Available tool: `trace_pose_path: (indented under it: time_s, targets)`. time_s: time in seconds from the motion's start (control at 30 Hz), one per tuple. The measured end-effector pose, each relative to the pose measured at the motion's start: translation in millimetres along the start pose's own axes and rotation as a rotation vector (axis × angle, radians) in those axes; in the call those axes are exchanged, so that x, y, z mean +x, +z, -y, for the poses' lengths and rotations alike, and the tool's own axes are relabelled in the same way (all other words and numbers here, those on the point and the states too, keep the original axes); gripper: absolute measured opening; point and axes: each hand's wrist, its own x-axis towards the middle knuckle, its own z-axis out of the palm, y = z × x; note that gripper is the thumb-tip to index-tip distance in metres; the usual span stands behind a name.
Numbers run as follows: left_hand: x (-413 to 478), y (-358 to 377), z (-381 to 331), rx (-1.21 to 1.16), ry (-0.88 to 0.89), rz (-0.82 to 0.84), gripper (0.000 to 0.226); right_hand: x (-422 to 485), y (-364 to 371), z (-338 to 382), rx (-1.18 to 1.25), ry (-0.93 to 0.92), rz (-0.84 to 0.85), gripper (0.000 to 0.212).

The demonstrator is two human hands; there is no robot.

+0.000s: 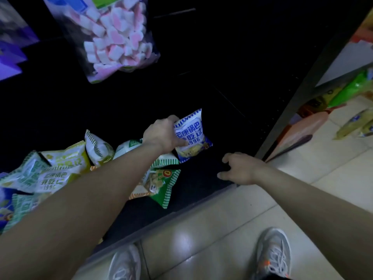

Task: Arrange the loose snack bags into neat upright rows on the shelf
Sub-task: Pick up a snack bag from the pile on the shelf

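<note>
Dim, near-black shelf, glare on floor tiles, blurred, warped edges

Our left arm covers the middle of the heap of snack bags at the shelf's front left, and the left picture edge cuts that heap off. The shelf's back is too dark for us to read. The top edge crops the marshmallow bag. The goods at far right are blurred.
</note>
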Motion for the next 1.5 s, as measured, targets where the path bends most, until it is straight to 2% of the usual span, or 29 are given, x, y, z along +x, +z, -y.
trace_pose_path:
  time_s: [0.1,0.23,0.37,0.57,0.8,0.93,1.07,1.2,1.3,1.5]
  targets:
    - [45,21,1,-0.027,-0.089,-0.024,0.079,35,14,4,-0.045,-0.031,0.011,0.069]
    - [58,19,4,0.046,-0.106,-0.020,0.077,30,27,16,-0.052,-0.055,0.032,0.065]
    - [61,23,9,0.156,-0.098,0.038,0.075,21,40,14,0.018,-0.048,0.034,0.063]
    - [95,40,15,0.156,-0.044,0.025,0.075,29,62,5,0.151,-0.033,0.082,0.062]
    - [93,58,11,0.270,-0.080,-0.212,0.071,27,70,4,0.186,-0.023,0.104,0.064]
    - [87,60,18,0.273,-0.097,-0.287,0.058,27,75,7,0.194,-0.034,0.102,0.063]
    - [91,64,19,0.092,-0.030,-0.180,0.049,27,81,10,0.171,-0.046,0.109,0.061]
    - [91,56,22,-0.057,0.024,-0.100,0.067,29,82,17,0.147,-0.064,0.106,0.062]
    - [75,31,31,-0.008,0.083,-0.052,0.075,28,74,28,0.142,-0.092,0.089,0.058]
    - [-11,-38,82,0.163,0.149,0.158,0.066,15,45,72,0.159,-0.158,-0.054,0.058]
